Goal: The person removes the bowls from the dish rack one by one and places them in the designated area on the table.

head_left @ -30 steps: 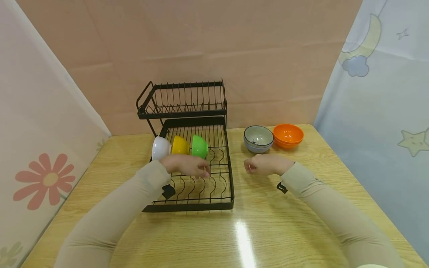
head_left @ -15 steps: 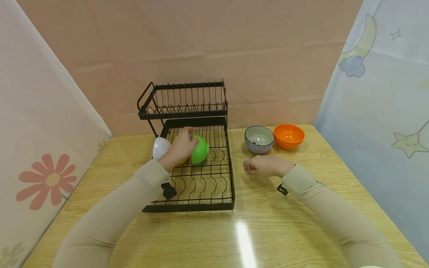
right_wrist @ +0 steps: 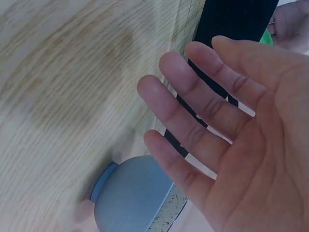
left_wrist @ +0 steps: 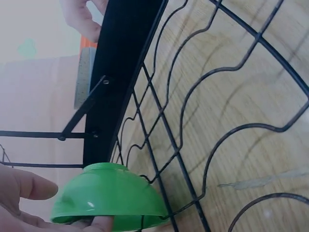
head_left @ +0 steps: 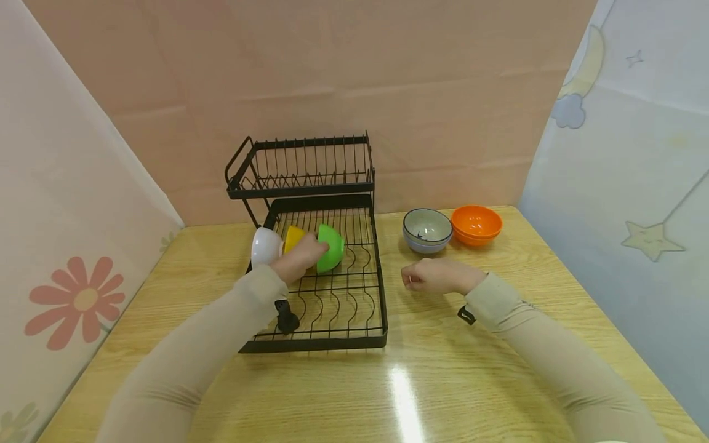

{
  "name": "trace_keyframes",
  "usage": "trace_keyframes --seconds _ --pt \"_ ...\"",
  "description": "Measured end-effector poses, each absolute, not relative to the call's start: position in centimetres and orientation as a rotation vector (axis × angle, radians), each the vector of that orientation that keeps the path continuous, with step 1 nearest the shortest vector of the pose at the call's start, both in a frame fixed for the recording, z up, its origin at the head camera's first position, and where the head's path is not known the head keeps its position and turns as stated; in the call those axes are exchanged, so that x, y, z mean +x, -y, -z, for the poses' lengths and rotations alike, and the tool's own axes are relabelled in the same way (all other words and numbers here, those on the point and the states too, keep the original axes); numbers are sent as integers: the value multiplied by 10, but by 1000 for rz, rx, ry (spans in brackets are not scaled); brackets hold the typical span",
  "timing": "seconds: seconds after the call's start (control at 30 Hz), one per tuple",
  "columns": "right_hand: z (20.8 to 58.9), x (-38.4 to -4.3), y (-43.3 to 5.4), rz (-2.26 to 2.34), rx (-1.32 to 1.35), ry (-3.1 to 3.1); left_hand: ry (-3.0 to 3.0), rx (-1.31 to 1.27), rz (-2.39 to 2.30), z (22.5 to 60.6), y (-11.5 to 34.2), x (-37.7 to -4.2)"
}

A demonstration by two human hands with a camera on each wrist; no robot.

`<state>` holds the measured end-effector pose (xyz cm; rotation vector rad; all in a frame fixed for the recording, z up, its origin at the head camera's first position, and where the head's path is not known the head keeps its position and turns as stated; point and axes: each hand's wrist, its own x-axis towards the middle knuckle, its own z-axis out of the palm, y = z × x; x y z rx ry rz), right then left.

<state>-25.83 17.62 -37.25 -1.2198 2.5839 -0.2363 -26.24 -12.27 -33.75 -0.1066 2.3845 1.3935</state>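
Observation:
My left hand [head_left: 301, 257] is at the green bowl [head_left: 330, 249], which stands on its side in the lower tier of a black dish rack [head_left: 382, 307]. In the left wrist view, fingertips [left_wrist: 102, 223] reach inside the bowl's rim, while the thumb is outside, close beside the wall and seemingly apart from it. A yellow bowl [head_left: 293, 237], partly hidden by this hand, and a white bowl [head_left: 266, 247] stand to the left. My right hand [head_left: 440, 275] hovers over the table right of the rack, holding nothing, its fingers loosely bent.
Behind my right hand sit stacked grey-blue bowls [head_left: 427, 231], with stacked orange bowls [head_left: 476, 226] to their right. An upper rack tier [head_left: 301, 189] rises over the back of the lower one. The wooden table [head_left: 310, 394] ends at hanging cloths on three sides.
My left hand first swung from in front of the bowls up over the yellow one, then came down to the green bowl's rim. The right hand has stayed nearly still.

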Motion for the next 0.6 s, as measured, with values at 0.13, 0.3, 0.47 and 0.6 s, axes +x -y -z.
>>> trace_keyframes --seconds 0.13,0.3,0.47,0.6 --pt "374 -261 -177 250 -1233 -2598 -2363 -109 -1415 342 123 -264" --pt "374 -262 -177 226 -1258 -2606 -2335 -149 -1446 343 123 -266" --pt "374 -263 -178 236 -1266 -2608 -2339 -145 -1464 347 125 -272" --pt "374 -263 -179 238 -1266 -2614 -2309 -136 -1515 348 126 -275"
